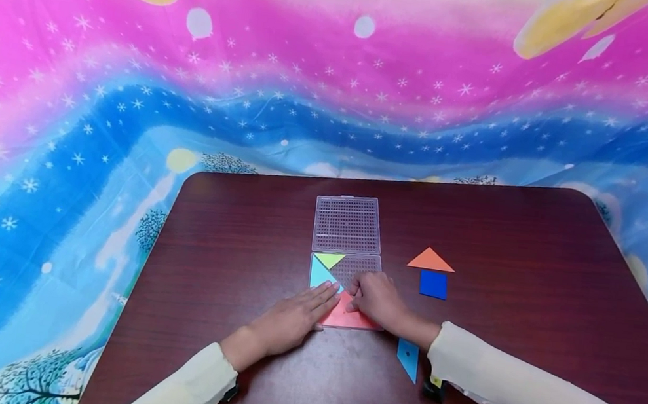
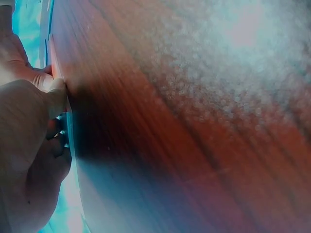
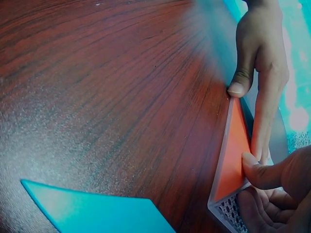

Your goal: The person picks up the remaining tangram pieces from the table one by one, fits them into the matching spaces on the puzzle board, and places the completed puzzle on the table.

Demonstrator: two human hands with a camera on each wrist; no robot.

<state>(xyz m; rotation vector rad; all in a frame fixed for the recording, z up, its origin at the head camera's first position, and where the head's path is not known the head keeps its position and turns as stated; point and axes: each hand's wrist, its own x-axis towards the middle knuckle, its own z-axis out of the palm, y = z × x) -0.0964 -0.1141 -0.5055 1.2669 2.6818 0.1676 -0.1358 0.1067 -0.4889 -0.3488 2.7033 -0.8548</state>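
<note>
A clear plastic case [image 1: 366,266] lies on the table with its perforated lid folded back. In its base sit a yellow-green triangle [image 1: 327,259], a large light-blue triangle [image 1: 319,271] and a large red triangle [image 1: 347,318] along the near side. My left hand [image 1: 293,317] rests with straight fingers across the light-blue and red triangles. In the right wrist view, its thumb touches the case corner. My right hand [image 1: 381,300] has its thumb on the red triangle's inner edge [image 3: 233,160], with the other fingers curled beside it over the perforated base.
Right of the case lie an orange triangle [image 1: 430,260] and a blue square [image 1: 433,285]. A blue parallelogram [image 1: 407,359] lies nearer, beside the right forearm. Behind the dark wooden table [image 1: 238,232] hangs a patterned cloth [image 1: 335,91].
</note>
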